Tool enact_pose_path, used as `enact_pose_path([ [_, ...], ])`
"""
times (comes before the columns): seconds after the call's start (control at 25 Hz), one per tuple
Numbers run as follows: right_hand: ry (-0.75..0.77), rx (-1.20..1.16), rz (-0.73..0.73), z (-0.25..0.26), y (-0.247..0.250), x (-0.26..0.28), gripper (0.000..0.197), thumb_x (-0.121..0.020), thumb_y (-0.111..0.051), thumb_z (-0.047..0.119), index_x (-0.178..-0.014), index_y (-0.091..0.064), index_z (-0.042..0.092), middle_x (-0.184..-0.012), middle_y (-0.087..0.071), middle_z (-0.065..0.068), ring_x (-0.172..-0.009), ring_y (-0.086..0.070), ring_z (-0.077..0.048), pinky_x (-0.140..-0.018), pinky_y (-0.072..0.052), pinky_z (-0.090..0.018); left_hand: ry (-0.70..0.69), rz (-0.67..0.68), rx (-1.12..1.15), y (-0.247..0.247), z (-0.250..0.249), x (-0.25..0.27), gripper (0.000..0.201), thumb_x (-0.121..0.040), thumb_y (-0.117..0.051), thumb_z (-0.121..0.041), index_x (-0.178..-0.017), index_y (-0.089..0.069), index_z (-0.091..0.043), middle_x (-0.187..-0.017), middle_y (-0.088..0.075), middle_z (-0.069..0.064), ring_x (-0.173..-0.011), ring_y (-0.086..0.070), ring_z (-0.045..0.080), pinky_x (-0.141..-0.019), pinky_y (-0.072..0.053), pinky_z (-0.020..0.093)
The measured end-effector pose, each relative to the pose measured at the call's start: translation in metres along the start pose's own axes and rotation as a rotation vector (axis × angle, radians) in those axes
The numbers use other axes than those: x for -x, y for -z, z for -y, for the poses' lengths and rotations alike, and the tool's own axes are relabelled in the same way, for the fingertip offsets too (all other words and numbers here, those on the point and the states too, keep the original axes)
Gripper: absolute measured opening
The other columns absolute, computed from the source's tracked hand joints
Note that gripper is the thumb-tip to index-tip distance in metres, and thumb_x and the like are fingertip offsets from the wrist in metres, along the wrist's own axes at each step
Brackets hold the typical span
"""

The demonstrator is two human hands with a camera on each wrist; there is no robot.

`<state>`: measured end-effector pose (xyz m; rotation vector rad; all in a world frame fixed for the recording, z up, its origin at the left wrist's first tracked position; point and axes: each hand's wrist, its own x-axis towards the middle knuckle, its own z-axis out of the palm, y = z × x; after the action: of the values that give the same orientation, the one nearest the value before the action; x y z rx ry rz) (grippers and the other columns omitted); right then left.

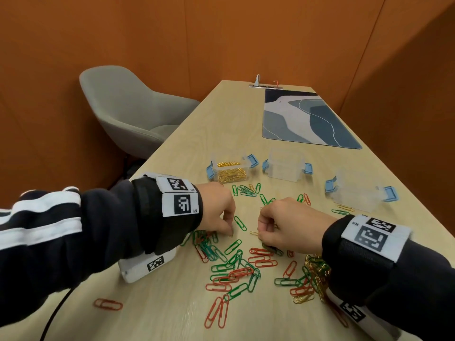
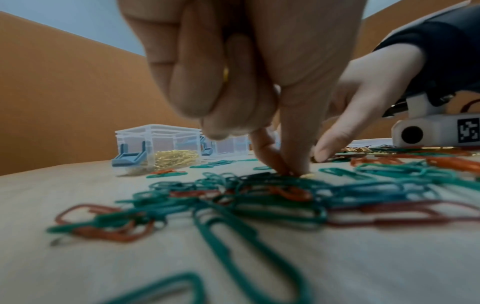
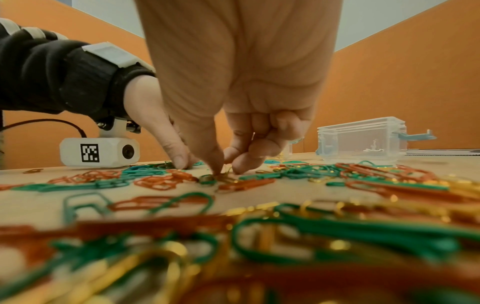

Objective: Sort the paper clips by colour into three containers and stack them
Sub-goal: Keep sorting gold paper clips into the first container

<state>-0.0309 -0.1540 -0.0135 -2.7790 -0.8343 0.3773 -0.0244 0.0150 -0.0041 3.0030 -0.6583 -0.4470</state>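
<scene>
- Both hands are down among the scattered clips on the table (image 1: pixel 177 148), picking out gold ones; sorting looks to be in its first colour
- The left hand (image 1: pixel 216 209) pinches at a small gold clip (image 2: pixel 307 175) on the wood, with more gold tucked inside its curled fingers (image 2: pixel 225 74)
- The right hand (image 1: pixel 288 225) has thumb and forefinger closed on a gold clip (image 1: pixel 254 233) just in front of it
- The gold container (image 1: pixel 230 169) sits beyond the left hand, partly filled; the middle container (image 1: pixel 285 167) and the right container (image 1: pixel 357 190) look empty
- Red, green and a gold heap (image 1: pixel 316 269) lie unsorted near the right wrist
- Next, I'd guess: lift cleanly without snagging neighbours, then carry to the gold box
</scene>
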Motion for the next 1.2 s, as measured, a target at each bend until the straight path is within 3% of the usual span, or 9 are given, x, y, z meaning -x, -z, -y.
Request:
enact_pose_path([
  [0.12, 0.009, -0.035, -0.033, -0.001, 0.000, 0.000, 0.010, -0.083, -0.054, 0.014, -0.079, -0.061, 0.021, -0.082, -0.063, 0.004, -0.078, -0.059, -0.013, -0.061, -0.042, -0.014, 0.050, -0.106, 0.116, 0.005, 0.007, 0.002, 0.017, -0.083, -0.065, -0.036, -0.091, -0.072, -0.022, -0.057, -0.042, -0.011, -0.054, -0.039, 0.005, -0.051, -0.030, 0.015],
  [0.24, 0.000, -0.069, -0.075, -0.004, -0.001, -0.001, 0.014, -0.081, -0.054, 0.011, -0.079, -0.058, 0.025, -0.077, -0.059, 0.010, -0.075, -0.056, -0.011, -0.062, -0.040, -0.016, 0.050, -0.127, 0.145, 0.014, 0.013, 0.005, 0.013, -0.078, -0.071, -0.032, -0.089, -0.073, -0.026, -0.054, -0.037, -0.010, -0.052, -0.037, 0.006, -0.050, -0.029, 0.013],
  [0.44, -0.043, -0.064, -0.147, -0.005, 0.000, -0.002, 0.021, -0.082, -0.053, 0.013, -0.096, -0.064, 0.023, -0.081, -0.061, 0.009, -0.078, -0.056, -0.012, -0.065, -0.043, -0.020, 0.010, -0.053, 0.094, 0.009, 0.006, 0.003, 0.020, -0.073, -0.075, -0.033, -0.092, -0.075, -0.026, -0.053, -0.040, -0.009, -0.050, -0.038, 0.008, -0.048, -0.030, 0.012],
  [0.68, -0.060, -0.064, -0.131, -0.005, 0.001, -0.001, 0.019, -0.082, -0.056, 0.015, -0.094, -0.068, 0.024, -0.081, -0.064, 0.009, -0.066, -0.050, -0.006, -0.057, -0.039, -0.014, -0.031, -0.027, 0.094, 0.007, -0.002, -0.002, 0.019, -0.076, -0.074, -0.027, -0.095, -0.075, -0.025, -0.055, -0.042, -0.016, -0.054, -0.041, 0.003, -0.049, -0.033, 0.005],
  [0.84, -0.063, -0.077, -0.158, -0.005, 0.001, 0.001, 0.015, -0.081, -0.057, 0.017, -0.090, -0.067, 0.024, -0.080, -0.063, 0.009, -0.067, -0.052, -0.007, -0.064, -0.045, -0.019, -0.018, 0.040, 0.042, 0.006, -0.003, -0.003, 0.018, -0.080, -0.069, -0.029, -0.096, -0.073, -0.020, -0.053, -0.041, -0.012, -0.050, -0.040, 0.005, -0.045, -0.031, 0.008],
  [1.0, -0.050, -0.092, -0.188, -0.007, 0.001, 0.002, 0.012, -0.081, -0.056, 0.019, -0.086, -0.066, 0.025, -0.080, -0.064, 0.008, -0.065, -0.051, -0.005, -0.066, -0.046, -0.021, 0.048, 0.135, 0.065, -0.001, -0.002, -0.001, 0.022, -0.082, -0.064, -0.033, -0.096, -0.068, -0.017, -0.064, -0.048, -0.012, -0.062, -0.046, 0.006, -0.057, -0.037, 0.016],
  [1.08, -0.033, -0.111, -0.229, -0.007, 0.001, 0.002, 0.010, -0.080, -0.056, 0.020, -0.083, -0.063, 0.026, -0.077, -0.063, 0.009, -0.062, -0.048, -0.002, -0.066, -0.046, -0.022, 0.133, 0.129, 0.194, -0.002, -0.001, -0.002, 0.020, -0.088, -0.053, -0.032, -0.092, -0.064, -0.016, -0.073, -0.055, -0.007, -0.071, -0.051, 0.011, -0.062, -0.043, 0.021],
  [1.16, -0.001, -0.153, -0.310, -0.006, 0.002, 0.003, 0.006, -0.079, -0.058, 0.022, -0.079, -0.059, 0.028, -0.070, -0.059, 0.012, -0.061, -0.048, -0.002, -0.065, -0.046, -0.024, 0.295, 0.180, 0.664, 0.004, -0.001, -0.001, 0.023, -0.091, -0.040, -0.024, -0.071, -0.049, -0.016, -0.059, -0.048, -0.003, -0.050, -0.044, 0.012, -0.045, -0.039, 0.019],
  [1.2, 0.030, -0.178, -0.363, -0.005, 0.003, 0.003, 0.005, -0.079, -0.059, 0.022, -0.078, -0.059, 0.028, -0.068, -0.057, 0.013, -0.062, -0.048, -0.004, -0.065, -0.046, -0.025, 0.376, 0.250, 0.958, 0.006, 0.000, -0.002, 0.024, -0.088, -0.035, -0.019, -0.064, -0.037, -0.016, -0.050, -0.038, -0.003, -0.038, -0.034, 0.010, -0.036, -0.028, 0.014],
])
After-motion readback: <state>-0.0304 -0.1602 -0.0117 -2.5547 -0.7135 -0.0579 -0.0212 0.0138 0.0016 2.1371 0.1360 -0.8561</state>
